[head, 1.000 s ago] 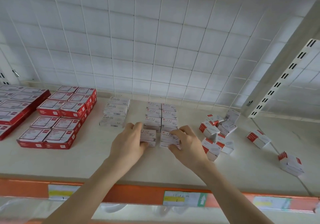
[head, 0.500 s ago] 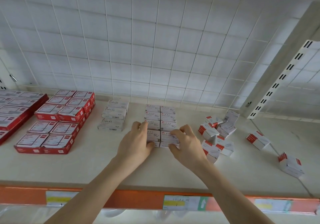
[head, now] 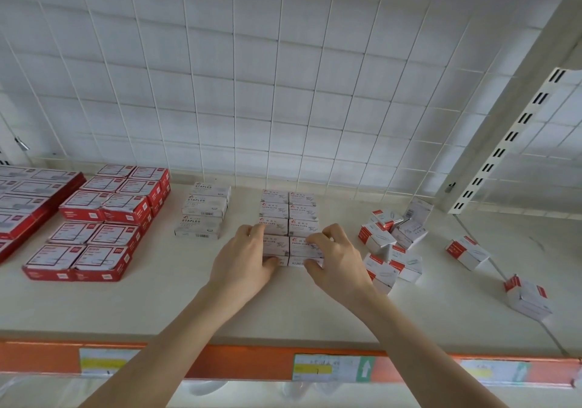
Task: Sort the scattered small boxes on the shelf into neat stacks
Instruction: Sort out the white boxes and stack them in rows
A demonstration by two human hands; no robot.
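Clamping front paper-clip boxes [head: 277, 246], long axes crosswise, left grip [head: 245, 259] and right grip [head: 337, 259] hold one each.

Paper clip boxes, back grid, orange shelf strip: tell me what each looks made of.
The paper clip boxes: thin printed cardboard, matte, with sharp folded edges. The back grid: probably white-coated metal wire, thin crossing rods. The orange shelf strip: smooth, slightly glossy, plastic or painted metal; cannot tell which.

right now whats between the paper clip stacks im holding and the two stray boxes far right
In the head view, a jumbled heap of red-and-white boxes lies between the paper clip stacks and the stray boxes, then bare shelf.
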